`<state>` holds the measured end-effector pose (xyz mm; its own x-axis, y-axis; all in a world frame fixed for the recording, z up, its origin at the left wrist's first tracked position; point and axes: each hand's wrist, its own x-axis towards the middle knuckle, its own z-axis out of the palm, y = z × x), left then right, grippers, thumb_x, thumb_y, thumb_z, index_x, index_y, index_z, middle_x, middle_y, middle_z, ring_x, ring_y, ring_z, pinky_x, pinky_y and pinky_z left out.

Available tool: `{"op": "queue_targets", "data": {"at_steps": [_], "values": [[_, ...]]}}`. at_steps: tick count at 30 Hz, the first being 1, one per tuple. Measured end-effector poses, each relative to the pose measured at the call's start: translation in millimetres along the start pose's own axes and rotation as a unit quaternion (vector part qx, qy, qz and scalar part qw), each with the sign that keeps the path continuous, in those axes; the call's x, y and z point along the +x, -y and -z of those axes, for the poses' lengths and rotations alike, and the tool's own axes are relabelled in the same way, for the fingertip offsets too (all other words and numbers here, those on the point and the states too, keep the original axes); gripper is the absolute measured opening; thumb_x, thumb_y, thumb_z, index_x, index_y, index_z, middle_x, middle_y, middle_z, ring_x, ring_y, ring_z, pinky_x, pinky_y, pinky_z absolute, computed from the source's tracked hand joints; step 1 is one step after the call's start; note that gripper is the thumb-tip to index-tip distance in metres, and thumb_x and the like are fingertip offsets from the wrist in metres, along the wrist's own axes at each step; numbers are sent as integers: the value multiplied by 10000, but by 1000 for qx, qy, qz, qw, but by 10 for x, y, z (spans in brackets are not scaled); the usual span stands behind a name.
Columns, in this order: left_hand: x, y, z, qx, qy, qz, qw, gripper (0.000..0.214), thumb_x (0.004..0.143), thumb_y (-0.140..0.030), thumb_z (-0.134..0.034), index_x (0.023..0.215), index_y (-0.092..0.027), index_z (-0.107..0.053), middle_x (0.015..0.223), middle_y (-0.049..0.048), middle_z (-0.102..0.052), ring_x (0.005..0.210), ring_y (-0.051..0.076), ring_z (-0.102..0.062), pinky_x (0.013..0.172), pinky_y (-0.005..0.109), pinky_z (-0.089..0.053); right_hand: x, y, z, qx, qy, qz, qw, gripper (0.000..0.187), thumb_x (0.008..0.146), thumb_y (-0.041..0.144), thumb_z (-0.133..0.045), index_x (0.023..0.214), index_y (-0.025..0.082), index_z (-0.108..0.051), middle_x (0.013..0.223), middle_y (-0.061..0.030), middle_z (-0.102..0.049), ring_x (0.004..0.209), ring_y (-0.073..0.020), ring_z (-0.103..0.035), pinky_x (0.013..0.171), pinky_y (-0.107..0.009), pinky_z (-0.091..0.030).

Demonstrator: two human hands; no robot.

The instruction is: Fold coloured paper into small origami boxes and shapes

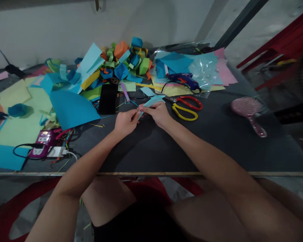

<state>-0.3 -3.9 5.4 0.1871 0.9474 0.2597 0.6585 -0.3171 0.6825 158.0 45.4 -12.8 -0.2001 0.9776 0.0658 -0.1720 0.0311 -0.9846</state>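
Observation:
Above the middle of the dark table, my left hand (pixel 127 123) and my right hand (pixel 157 112) meet, fingers pinched on a folded strip of light blue paper (pixel 154 101). The strip slants up to the right, its lower end partly covered by my fingers. Just right of my right hand lie scissors (pixel 188 107) with one red and one yellow handle, their blades partly hidden. A purple stick-shaped thing (pixel 125 91) and a black phone (pixel 108 98) rest beyond my left hand.
Folded coloured paper pieces (pixel 126 62) are heaped at the back. A blue glue gun (pixel 185 80) lies by a plastic bag. Blue sheet (pixel 73 108), purple power strip (pixel 44 143) and white charger (pixel 56 151) are left. A pink hairbrush (pixel 249 112) sits right, near the table's front edge (pixel 217 173).

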Motion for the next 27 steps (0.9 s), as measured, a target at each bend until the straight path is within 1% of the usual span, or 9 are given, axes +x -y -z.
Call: {"op": "queue_targets", "data": {"at_steps": [5, 10, 12, 14, 16, 20, 22, 25, 27], "values": [[15, -7, 47, -78, 39, -23, 996, 305, 967, -338, -494, 878, -169, -732, 817, 25, -789, 537, 102, -705, 530, 175, -501, -44, 37, 37, 32, 15, -17, 999, 428, 614, 647, -810, 697, 228, -778, 669, -19, -746, 580, -133, -631, 578, -275, -510], [-16, -28, 81, -113, 77, -31, 990, 340, 976, -371, -482, 874, -156, -724, 859, 48, -794, 530, 105, -706, 445, 161, -463, -79, 28, 60, -2, 10, -17, 1000, 441, 617, 650, -806, 692, 216, -773, 669, -25, -743, 529, -118, -581, 529, -269, -474], [-13, -10, 85, -121, 87, -25, 988, 363, 979, -392, -483, 865, -147, -725, 840, 57, -791, 529, 105, -704, 434, 157, -455, -75, 15, 67, 13, 2, -17, 1000, 463, 616, 666, -798, 718, 215, -770, 749, -39, -765, 608, -143, -642, 571, -280, -508], [-2, 23, 80, -128, 99, -21, 987, 378, 980, -409, -486, 861, -141, -725, 790, 59, -783, 525, 104, -699, 434, 155, -455, -64, 5, 77, 38, -4, -14, 999, 483, 611, 684, -792, 751, 223, -763, 845, -47, -778, 749, -182, -707, 633, -297, -546], [11, 61, 70, -133, 110, -24, 985, 378, 984, -413, -485, 866, -139, -717, 773, 60, -779, 517, 99, -692, 446, 157, -464, -51, 3, 88, 46, -5, -12, 999, 489, 608, 688, -794, 770, 228, -757, 882, -47, -779, 852, -210, -730, 671, -312, -566], [38, 107, 57, -133, 98, -42, 985, 338, 987, -401, -494, 906, -148, -703, 850, 63, -787, 624, 110, -728, 573, 179, -540, -54, 12, 83, 34, 1, -3, 999, 480, 624, 689, -788, 772, 234, -760, 880, -50, -780, 886, -228, -736, 678, -327, -583], [51, 109, 58, -115, 78, -50, 989, 324, 981, -414, -518, 926, -155, -705, 845, 53, -785, 700, 126, -744, 644, 194, -560, -81, 22, 55, 19, 14, 16, 1000, 458, 642, 683, -783, 692, 229, -751, 891, -58, -781, 878, -234, -738, 687, -339, -589], [69, 99, 64, -100, 72, -53, 991, 355, 980, -441, -529, 866, -155, -704, 784, 45, -776, 699, 134, -746, 653, 202, -561, -146, 54, 4, -26, 39, 44, 998, 432, 682, 642, -783, 581, 226, -726, 881, -68, -780, 856, -235, -736, 728, -358, -592], [76, 91, 66, -117, 86, -57, 988, 387, 988, -452, -511, 828, -150, -691, 773, 54, -774, 672, 136, -745, 646, 210, -568, -183, 87, -10, -40, 38, 54, 997, 397, 685, 631, -786, 625, 241, -750, 890, -59, -780, 835, -229, -730, 731, -366, -590]]}}
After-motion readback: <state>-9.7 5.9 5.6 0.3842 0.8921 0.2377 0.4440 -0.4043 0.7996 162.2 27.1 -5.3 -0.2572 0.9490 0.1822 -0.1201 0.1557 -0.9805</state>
